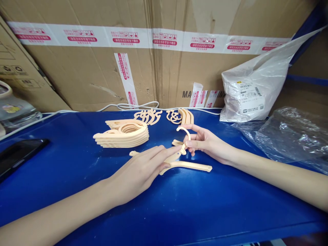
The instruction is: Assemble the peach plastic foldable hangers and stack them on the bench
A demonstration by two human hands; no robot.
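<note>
My right hand pinches a cream plastic hanger hook between thumb and fingers, its curve pointing up and left. The hook's lower end meets the middle of a cream hanger arm lying on the blue table. Across that arm rests my left hand, thumb and fingers closed on it, with the index fingertip at the hook's base. Another cream piece sticks out behind my left hand, mostly hidden. A further piece shows partly behind my right fingers.
Stacked cream hanger parts stand at the left, with loose hooks and curved arms behind. A phone and glass jar are far left. A white parcel bag and clear plastic lie right, cardboard boxes behind.
</note>
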